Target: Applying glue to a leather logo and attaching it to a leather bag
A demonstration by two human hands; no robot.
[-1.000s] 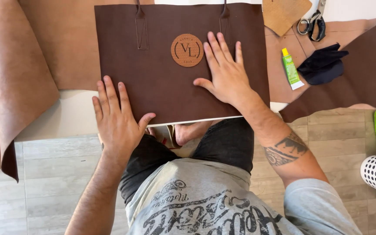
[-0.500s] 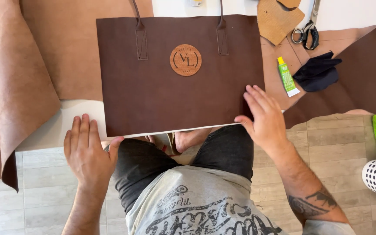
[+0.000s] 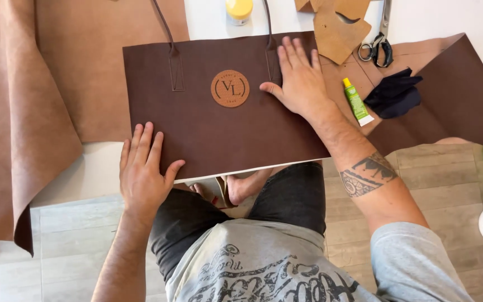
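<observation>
While both hands lie flat, left hand (image 3: pixel 143 170) and right hand (image 3: pixel 300 78) press brown bag (image 3: pixel 225 128), fingers spread, no grip closed.

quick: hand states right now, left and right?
Left hand: open, flat on the brown bag's lower left corner.
Right hand: open, flat near its right strap.

Your tote bag (image 3: pixel 219 128) lies flat on the tabletop (image 3: pixel 99 168). Right of it sit a glue tube (image 3: pixel 356 102) and folded cloth (image 3: pixel 393 94), scissors (image 3: pixel 377 45) behind them.
</observation>
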